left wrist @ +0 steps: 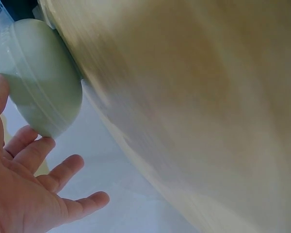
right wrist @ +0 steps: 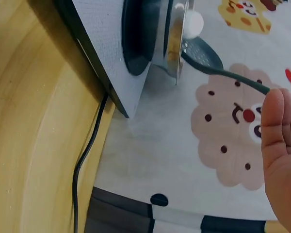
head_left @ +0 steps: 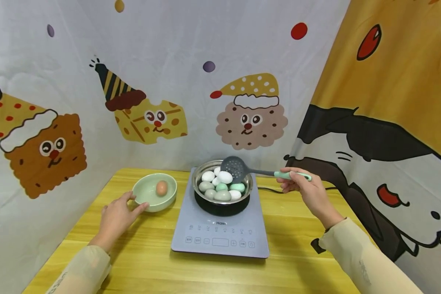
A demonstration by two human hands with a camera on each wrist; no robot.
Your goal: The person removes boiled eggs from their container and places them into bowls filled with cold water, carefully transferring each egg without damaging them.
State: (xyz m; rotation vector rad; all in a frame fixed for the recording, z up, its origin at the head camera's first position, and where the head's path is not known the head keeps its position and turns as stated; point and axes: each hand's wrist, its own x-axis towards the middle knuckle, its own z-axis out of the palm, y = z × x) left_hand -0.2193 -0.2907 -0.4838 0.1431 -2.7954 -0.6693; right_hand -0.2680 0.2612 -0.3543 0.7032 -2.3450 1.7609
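Observation:
My right hand [head_left: 305, 190] grips the mint handle of a dark grey perforated skimmer [head_left: 236, 168], its head tilted over the back right rim of a steel pot [head_left: 206, 199]. White, grey-green and mint eggs [head_left: 222, 195] pile up in the pot. One white egg [head_left: 225, 177] lies against the skimmer head; whether the skimmer bears it, I cannot tell. At left, thumb and fingertips of my left hand [head_left: 119, 214] hold the near left side of a pale green bowl [head_left: 147, 187]. Inside the bowl lies a brown egg [head_left: 161, 188]. In the left wrist view, the other fingers spread off the bowl [left wrist: 43, 82].
Beneath the pot is a pale induction cooker [head_left: 220, 232] on the wooden table [head_left: 147, 261]. A black cord [right wrist: 82, 160] runs from it to the right. Cloth printed with cartoons [head_left: 169, 61] hangs behind the table. A small black object [head_left: 317, 246] lies near the right sleeve.

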